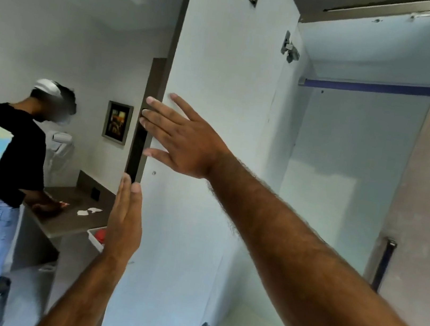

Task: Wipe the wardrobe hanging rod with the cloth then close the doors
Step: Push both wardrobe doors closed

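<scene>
Now both hands [181,141] reach the door's [208,162] edge, flat.

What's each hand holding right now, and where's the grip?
Nothing is gripped. The right hand is open, fingers spread, against the free edge of the left wardrobe door. The left hand is flat and empty near that edge. No cloth is visible.

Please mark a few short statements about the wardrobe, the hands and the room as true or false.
1. The left door stands open. True.
2. The right hand holds a cloth. False: it is empty, fingers spread at the door's edge.
3. The rod carries hanging clothes. False: it is bare.
4. The left hand is open, near the door's edge. True.
5. A second person stands at a counter. True.
</scene>
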Available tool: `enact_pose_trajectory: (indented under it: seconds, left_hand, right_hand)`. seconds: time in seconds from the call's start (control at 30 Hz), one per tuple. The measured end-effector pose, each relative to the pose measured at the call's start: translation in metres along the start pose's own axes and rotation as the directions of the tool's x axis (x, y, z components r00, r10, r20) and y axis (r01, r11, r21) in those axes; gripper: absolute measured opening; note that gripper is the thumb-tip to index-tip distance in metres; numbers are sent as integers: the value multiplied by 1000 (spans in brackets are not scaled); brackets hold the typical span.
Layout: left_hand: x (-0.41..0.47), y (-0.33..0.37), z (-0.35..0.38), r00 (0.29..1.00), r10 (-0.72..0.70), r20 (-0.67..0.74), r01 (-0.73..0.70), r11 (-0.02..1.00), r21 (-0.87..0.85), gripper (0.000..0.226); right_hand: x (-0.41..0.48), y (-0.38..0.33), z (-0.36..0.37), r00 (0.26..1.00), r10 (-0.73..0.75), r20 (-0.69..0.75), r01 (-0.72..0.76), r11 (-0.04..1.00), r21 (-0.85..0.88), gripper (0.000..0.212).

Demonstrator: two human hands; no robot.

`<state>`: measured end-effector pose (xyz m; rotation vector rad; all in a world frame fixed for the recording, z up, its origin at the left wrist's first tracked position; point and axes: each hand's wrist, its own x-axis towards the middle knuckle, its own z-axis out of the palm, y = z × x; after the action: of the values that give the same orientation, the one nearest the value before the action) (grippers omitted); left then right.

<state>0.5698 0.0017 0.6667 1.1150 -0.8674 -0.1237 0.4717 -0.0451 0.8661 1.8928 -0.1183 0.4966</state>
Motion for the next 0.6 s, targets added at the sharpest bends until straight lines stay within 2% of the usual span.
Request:
enact_pose_trajectory:
  seconds: [0.1, 0.2, 0.27, 0.4, 0.5, 0.6]
  left_hand:
    - [-15, 10, 3, 998, -38, 47, 43, 993, -113, 119]
    - [-42, 21, 15, 996, -37, 87, 49, 988, -143, 120]
    - [-65, 29, 30, 997, 8, 73, 3, 990, -141, 114]
    - [-105, 47, 68, 979, 162, 122, -151, 984, -95, 85]
    - [-111, 68, 97, 931, 297, 211, -268, 951, -155, 75]
    - [-109, 92, 136, 850, 403, 340, -327, 908, -260, 68]
  right_hand:
    - [-15, 4, -5, 999, 14, -52, -14, 1000, -1, 67]
    - [-45, 11, -14, 991, 44, -123, -41, 999, 25, 64]
    - [-72, 19, -23, 984, 62, -168, -57, 998, 38, 63]
    - [-137, 35, -45, 980, 111, -167, -108, 994, 26, 66]
    - [-189, 47, -60, 981, 151, -120, -156, 987, -31, 68]
    - [-242, 59, -71, 975, 214, -55, -218, 972, -84, 70]
